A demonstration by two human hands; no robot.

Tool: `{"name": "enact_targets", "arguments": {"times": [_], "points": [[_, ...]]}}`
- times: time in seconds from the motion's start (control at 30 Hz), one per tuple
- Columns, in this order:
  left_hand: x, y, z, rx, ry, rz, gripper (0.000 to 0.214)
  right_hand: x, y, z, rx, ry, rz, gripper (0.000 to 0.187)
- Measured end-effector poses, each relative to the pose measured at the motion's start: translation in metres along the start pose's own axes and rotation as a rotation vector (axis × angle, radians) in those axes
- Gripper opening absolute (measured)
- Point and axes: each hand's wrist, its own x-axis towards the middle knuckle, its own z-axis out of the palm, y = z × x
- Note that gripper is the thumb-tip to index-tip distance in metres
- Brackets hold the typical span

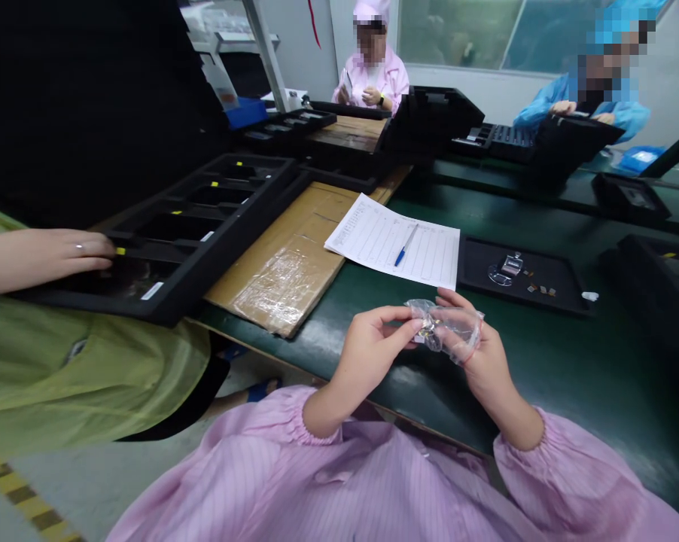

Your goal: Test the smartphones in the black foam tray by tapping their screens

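My left hand [373, 350] is closed in a pinch, thumb against forefinger, on one end of a small clear plastic bag [458, 324], gathering the film where some tiny shiny pieces [428, 329] show through. My right hand [480, 350] has the other end, its fingers curved loosely apart with the film spread across them; I cannot tell whether those fingertips are inside the bag or behind it. The bag is in the air between my two hands, above the near edge of the green table [548, 354]. Just beyond it lies a printed sheet [367, 233] with a blue-and-clear pen [406, 245] resting aslant on it. To the right of the sheet, a shallow black tray [478, 256] holds a metal piece [510, 264], a clear ring [500, 277] beside it and several small brown bits [543, 290]; a white scrap [590, 296] is at the tray's right corner. To my left is a flat piece of cardboard [317, 218] with glossy film over its near part, and past that a long black compartment tray [196, 282], where a co-worker's ringed hand [74, 252] reaches into the nearest compartment. Across the table are a person in pink [394, 71] and a person in blue [534, 109].
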Motion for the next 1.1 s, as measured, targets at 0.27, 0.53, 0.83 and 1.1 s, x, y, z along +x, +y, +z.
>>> {"name": "enact_targets", "arguments": {"times": [0.27, 0.53, 0.83, 1.1], "points": [[-0.005, -0.004, 0.000, 0.107, 0.006, 0.100, 0.018, -0.002, -0.007, 0.002, -0.022, 0.029, 0.012, 0.025], [-0.004, -0.003, -0.004, -0.010, -0.031, -0.026, 0.026, -0.001, -0.010, -0.001, -0.058, 0.061, 0.001, 0.012], [0.001, -0.006, -0.014, -0.236, -0.057, -0.198, 0.038, 0.000, 0.000, -0.005, 0.139, 0.087, 0.141, 0.018], [0.002, -0.012, -0.022, -0.220, -0.112, -0.240, 0.041, 0.001, 0.000, -0.005, 0.141, 0.116, 0.165, 0.019]]}}
